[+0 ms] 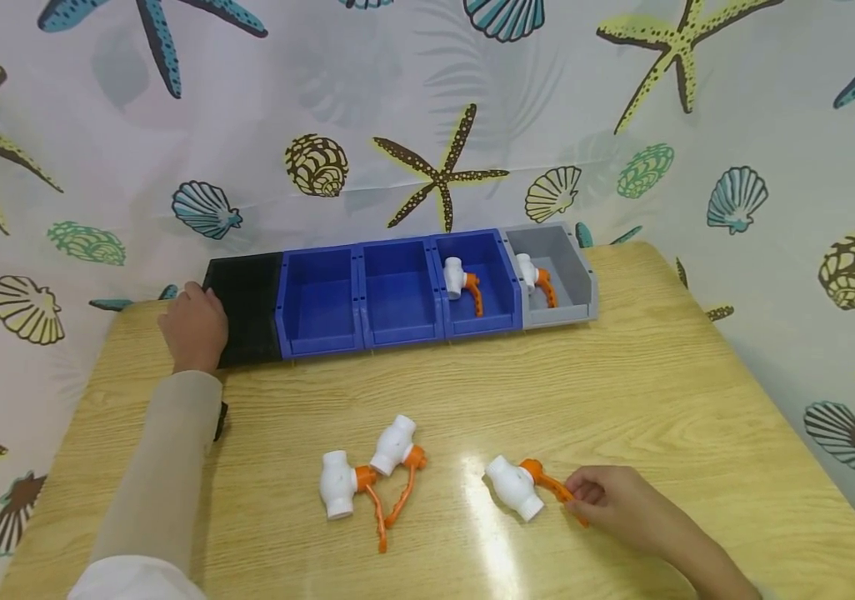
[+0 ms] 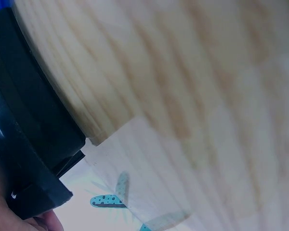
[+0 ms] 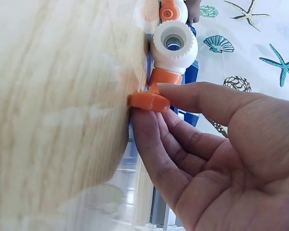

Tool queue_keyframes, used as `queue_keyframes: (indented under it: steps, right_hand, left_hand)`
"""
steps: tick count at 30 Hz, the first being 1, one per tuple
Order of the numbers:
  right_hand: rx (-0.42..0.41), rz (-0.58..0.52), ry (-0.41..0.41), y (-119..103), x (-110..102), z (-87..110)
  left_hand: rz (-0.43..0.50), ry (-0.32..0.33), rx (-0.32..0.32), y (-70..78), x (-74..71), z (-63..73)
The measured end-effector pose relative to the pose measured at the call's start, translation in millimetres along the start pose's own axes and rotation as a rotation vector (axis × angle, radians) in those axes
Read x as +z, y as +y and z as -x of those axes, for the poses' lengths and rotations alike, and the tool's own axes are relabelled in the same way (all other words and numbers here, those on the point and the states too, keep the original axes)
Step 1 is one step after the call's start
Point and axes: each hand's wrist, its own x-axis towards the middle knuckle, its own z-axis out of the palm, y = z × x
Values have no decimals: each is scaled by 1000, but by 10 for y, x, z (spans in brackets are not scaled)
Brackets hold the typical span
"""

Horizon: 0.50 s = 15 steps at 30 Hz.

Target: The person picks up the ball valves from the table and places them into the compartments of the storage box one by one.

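Note:
My left hand [image 1: 197, 327] grips the left rim of a black bin [image 1: 247, 310] at the left end of a row; in the left wrist view that bin's edge [image 2: 38, 101] fills the left side. With thumb and fingers, my right hand [image 1: 618, 504] pinches the orange handle of a white ball valve [image 1: 515, 489] at the front right of the table. The right wrist view shows this valve's round opening [image 3: 173, 43] facing the camera. Left of it lie two more ball valves, one [image 1: 337, 485] beside the other [image 1: 394, 445], their orange handles touching or crossing.
Three blue bins [image 1: 322, 343] continue the row; the rightmost blue one holds a ball valve [image 1: 454, 278]. A grey bin [image 1: 568, 313] at the right end holds another valve [image 1: 528, 272]. Behind the wooden table [image 1: 667, 392] hangs a cloth [image 1: 367, 100] printed with shells and starfish.

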Motion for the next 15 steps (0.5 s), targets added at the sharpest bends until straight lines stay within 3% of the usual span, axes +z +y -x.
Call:
queue_keyframes:
  steps: [15]
  right_hand:
    - [-14,15,-6,-63,-18,-35]
  left_hand:
    - [-7,-22,-9,21,-17,9]
